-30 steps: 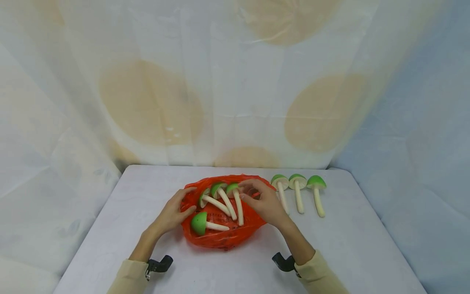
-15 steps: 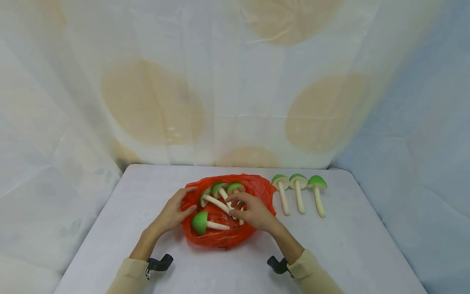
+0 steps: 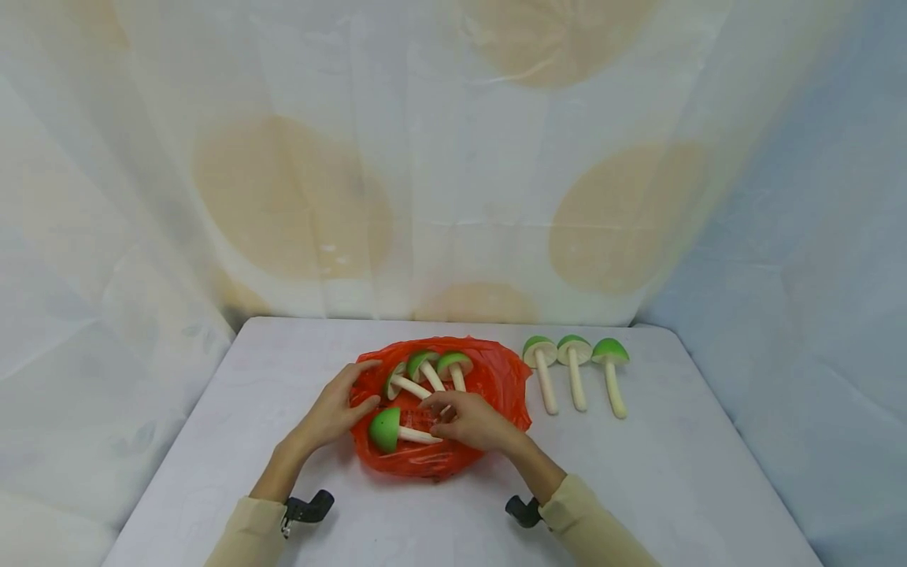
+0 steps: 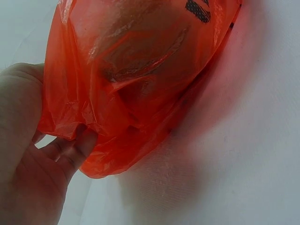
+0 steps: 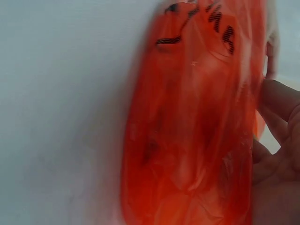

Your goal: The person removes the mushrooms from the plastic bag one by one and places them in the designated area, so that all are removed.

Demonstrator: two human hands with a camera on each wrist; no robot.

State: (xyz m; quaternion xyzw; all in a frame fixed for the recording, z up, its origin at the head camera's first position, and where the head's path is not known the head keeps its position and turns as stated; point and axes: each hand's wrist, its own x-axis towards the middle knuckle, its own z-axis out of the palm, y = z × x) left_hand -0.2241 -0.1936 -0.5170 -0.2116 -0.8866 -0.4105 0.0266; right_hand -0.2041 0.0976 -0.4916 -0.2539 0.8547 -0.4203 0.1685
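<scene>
The red bag (image 3: pixel 506 386) has its mouth facing up, with four mushrooms in it: the front mushroom (image 3: pixel 385 430) at its near side and three back mushrooms (image 3: pixel 423 361) at its far side. Three side mushrooms (image 3: pixel 575 346) lie to the right of the bag. The left hand (image 3: pixel 336 413) holds the bag's left rim between thumb and fingers. The right hand (image 3: pixel 471 421) is over the inside of the bag, its fingers half bent, with a gap to the thumb, and I see nothing in its grip.

The bag looks thin, so it might slide or fold over if the right arm drags on its rim. The front mushroom might slip if only the stem's tip gets pinched.

The right hand hides the back stems' ends. In the blurry right wrist view, the bag covers its fingertips, so I cannot tell if they touch a stem. The left wrist view cuts off the bag's top
</scene>
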